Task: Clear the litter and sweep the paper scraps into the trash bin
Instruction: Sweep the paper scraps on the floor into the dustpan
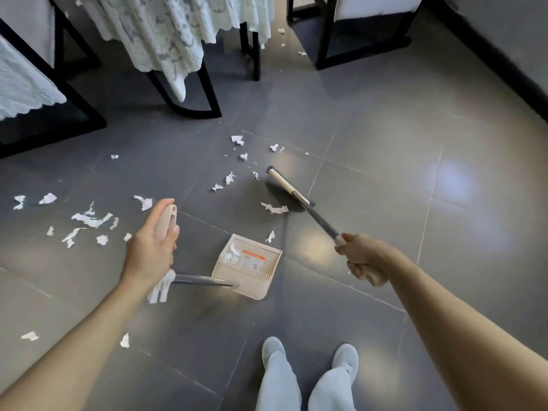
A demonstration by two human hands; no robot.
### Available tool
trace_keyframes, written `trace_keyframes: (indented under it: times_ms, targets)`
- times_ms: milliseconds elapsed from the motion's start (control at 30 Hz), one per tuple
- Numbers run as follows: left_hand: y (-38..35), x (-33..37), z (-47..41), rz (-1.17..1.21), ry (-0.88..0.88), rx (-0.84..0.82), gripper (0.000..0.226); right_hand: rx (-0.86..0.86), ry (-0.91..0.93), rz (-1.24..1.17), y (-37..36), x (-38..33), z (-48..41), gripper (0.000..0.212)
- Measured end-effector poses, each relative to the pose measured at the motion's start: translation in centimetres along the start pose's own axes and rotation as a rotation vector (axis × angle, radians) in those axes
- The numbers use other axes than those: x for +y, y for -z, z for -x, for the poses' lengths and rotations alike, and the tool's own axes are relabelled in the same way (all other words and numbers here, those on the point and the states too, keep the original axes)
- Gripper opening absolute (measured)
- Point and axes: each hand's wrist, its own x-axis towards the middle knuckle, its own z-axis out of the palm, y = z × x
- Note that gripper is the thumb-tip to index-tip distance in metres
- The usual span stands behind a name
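my left hand (151, 247) grips the beige top grip of the dustpan handle (166, 222), fingers curled round it, thumb lying up along the side. a white piece of paper (160, 287) hangs just under that wrist; can't tell if my fingers hold it. a grey pole (201, 280) runs from the grip to the dustpan (252, 287). it's beige, sits on the dark tiled floor (385, 173) just ahead of my feet, and has a ridged comb edge nearest me. inside it are a few white scraps (232, 252) and an orange-and-white label (253, 258).

my right hand (360, 256) is wrapped tight round the broom handle (321, 222). the fingers are closed under it, and the beige end cap (376, 280) pokes out below my palm. the handle is grey. the broom head (284, 182) is a beige bar with dark bristles, down on the floor beyond the dustpan and apart from it.

the paper scraps are torn, crumpled and white:
- a long strip (274, 208) lies just beside the bristles.
- one bit (270, 236) lies near the dustpan's far corner.
- a loose cluster (237, 140) lies past the broom head.
- a bigger scatter (92, 219) lies off to my left.
- a few more (281, 31) lie far off by a black chair frame (323, 54).

a lace tablecloth (166, 34) hangs at top left. my pale shoes (345, 358) are at the bottom edge.
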Motion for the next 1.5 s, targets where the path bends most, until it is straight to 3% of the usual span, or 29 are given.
trace_keyframes:
  times_ms: [200, 500, 733, 1167, 1333, 1500]
  targets:
    - [-2.2, 0.7, -2.3, -0.035, -0.067, 0.005, 0.039, -0.136, -0.002, 0.232, -2.2, 0.7, 2.1, 0.028]
    - [-2.4, 1.8, -3.1, -0.053, -0.110, -0.039, 0.039, -0.362, -0.124, -0.262, -1.8, 5.6, 9.4, 0.034]
    - [-3.1, 1.3, 2.1, -0.042, -0.140, -0.088, 0.039, -0.214, -0.074, -0.414, -3.3, 10.0, 14.1, 0.017]
    - [-11.4, 3.0, 16.0, -0.082, -0.314, -0.265, 0.039, 0.141, -0.086, -0.463, -6.8, 25.4, 20.5, 0.013]
    - [-15.1, 4.7, 18.6, -0.127, -0.398, -0.344, 0.041, 0.150, -0.188, -0.532, -8.7, 29.4, 20.6, 0.019]
    - [-17.3, 6.5, 19.3, -0.143, -0.446, -0.350, 0.038, 0.010, -0.180, -0.572, -11.1, 28.7, 20.9, 0.016]
